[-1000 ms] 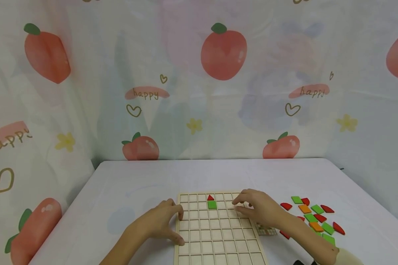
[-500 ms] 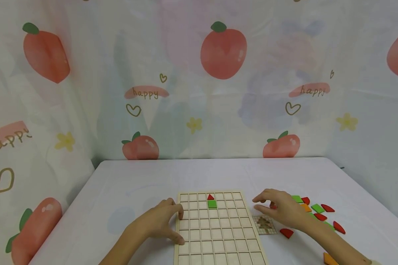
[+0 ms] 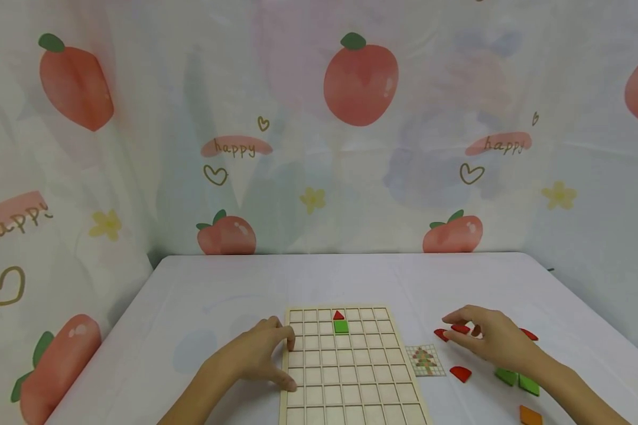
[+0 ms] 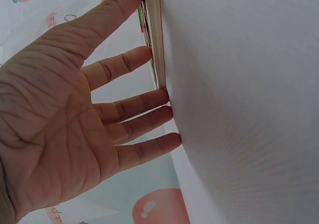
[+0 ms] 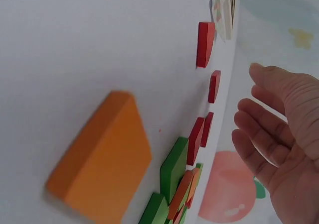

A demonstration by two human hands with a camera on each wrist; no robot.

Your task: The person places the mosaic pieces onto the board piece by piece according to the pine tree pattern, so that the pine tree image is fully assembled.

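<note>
My left hand (image 3: 256, 354) rests against the left edge of a pale wooden grid board (image 3: 326, 375). In the left wrist view its fingers (image 4: 134, 104) are stretched out with tips at the board's side. A red triangle tile (image 3: 338, 316) and a green square tile (image 3: 341, 326) sit one below the other near the board's far edge. Over the loose tiles on the right hovers my right hand (image 3: 498, 339), thumb and fingers apart and nothing between them. Red quarter-round tiles (image 3: 461, 328) lie by its fingertips; its palm and forearm hide several other tiles in the head view.
A small card (image 3: 426, 360) printed with a tree on a grid lies against the board's right side. Near it is a red tile (image 3: 461, 373). Green tiles (image 3: 529, 385) and an orange tile (image 3: 530, 415) lie nearer the front. A patterned curtain (image 3: 361, 195) hangs behind the table.
My right hand has moved right, from above the board's far right corner, past the card, to over the loose tiles. My left hand has stayed at the board's left edge.
</note>
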